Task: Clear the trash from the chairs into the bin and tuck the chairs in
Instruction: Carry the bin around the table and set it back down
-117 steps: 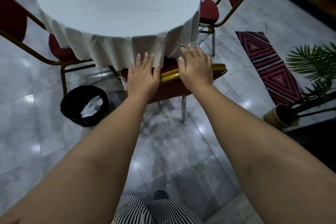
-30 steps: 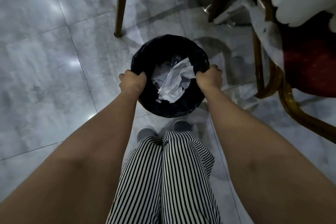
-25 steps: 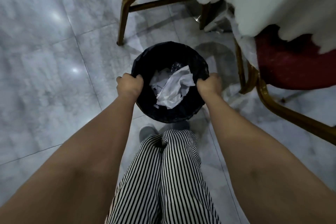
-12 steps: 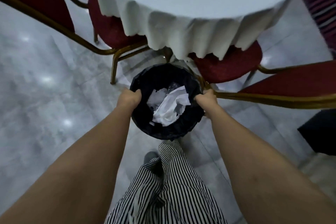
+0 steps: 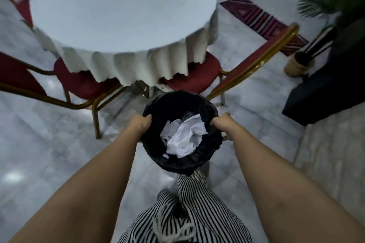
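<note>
Bin carried, chairs tucked, task looks near its end

Striped trousers (image 5: pixel 189 217) fill the bottom edge, a shoe just visible on the marble floor (image 5: pixel 49 144). Both bare forearms reach forward. Left hand (image 5: pixel 139 124) is clenched on the left rim of the black-lined bin (image 5: pixel 158 156); right hand (image 5: pixel 220 122) is clenched on the right rim. Fingers curl over the liner edge, thumbs hidden. Bin sits between the hands, in front of the knees; whether it is lifted or resting on the floor I cannot tell for sure, but it looks raised. Crumpled white paper (image 5: pixel 183 138) lies inside it, so trash is in the bin.

Just past the bin, two red chairs with gold frames: near-left chair (image 5: pixel 79 83) and near-right chair (image 5: pixel 199 77), both seats pushed under the hanging white tablecloth (image 5: pixel 122 16). No trash visible on either seat. Far chairs at the top corners are blurred; seats not checkable.

Judgement: clearing and tucking look done for the near chairs. Left: put the bin down somewhere, confirm the far chairs. Striped rug (image 5: pixel 262 19) and potted palm (image 5: pixel 300 63) sit off right, well apart.
</note>
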Available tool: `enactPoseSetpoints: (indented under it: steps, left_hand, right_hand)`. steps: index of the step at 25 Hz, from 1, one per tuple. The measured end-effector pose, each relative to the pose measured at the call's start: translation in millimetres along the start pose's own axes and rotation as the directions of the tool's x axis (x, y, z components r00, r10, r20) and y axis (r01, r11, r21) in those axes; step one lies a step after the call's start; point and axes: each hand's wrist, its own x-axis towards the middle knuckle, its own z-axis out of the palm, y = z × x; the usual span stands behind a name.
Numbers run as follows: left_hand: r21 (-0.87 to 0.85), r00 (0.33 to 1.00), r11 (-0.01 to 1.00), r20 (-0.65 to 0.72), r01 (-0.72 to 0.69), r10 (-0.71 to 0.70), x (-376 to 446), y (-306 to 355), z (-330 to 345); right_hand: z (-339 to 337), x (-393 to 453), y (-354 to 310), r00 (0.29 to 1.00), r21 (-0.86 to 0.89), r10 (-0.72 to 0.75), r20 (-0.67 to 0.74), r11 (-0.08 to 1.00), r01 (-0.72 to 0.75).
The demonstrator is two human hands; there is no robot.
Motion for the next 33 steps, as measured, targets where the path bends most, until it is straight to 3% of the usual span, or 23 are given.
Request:
enactPoseSetpoints:
  steps: [8,19,24,33]
  left_hand:
    - [0.114,0.986,0.989,0.151,-0.094,0.076,-19.5,83.8,94.8]
    - [0.155,0.955,0.966,0.246,-0.206,0.165,-38.1,231.8,304.0]
    - [0.046,0.941,0.980,0.291,-0.193,0.171,-33.7,285.9,358.1]
    - [0.013,0.945,0.997,0.320,-0.081,0.073,50.8,422.6,434.3]
  right_hand:
    - [-99.3,9.3,72.8,0.989,0.175,0.134,-0.059,0.977,-0.122]
    - [-296.4,76.2,167.9,0.963,0.399,0.175,-0.207,0.913,-0.080]
    - [-360.9,111.8,178.1,0.953,0.509,0.167,-0.254,0.860,-0.015]
    - [-461.4,233.2,126.3,0.938,0.474,0.140,-0.316,0.880,0.029]
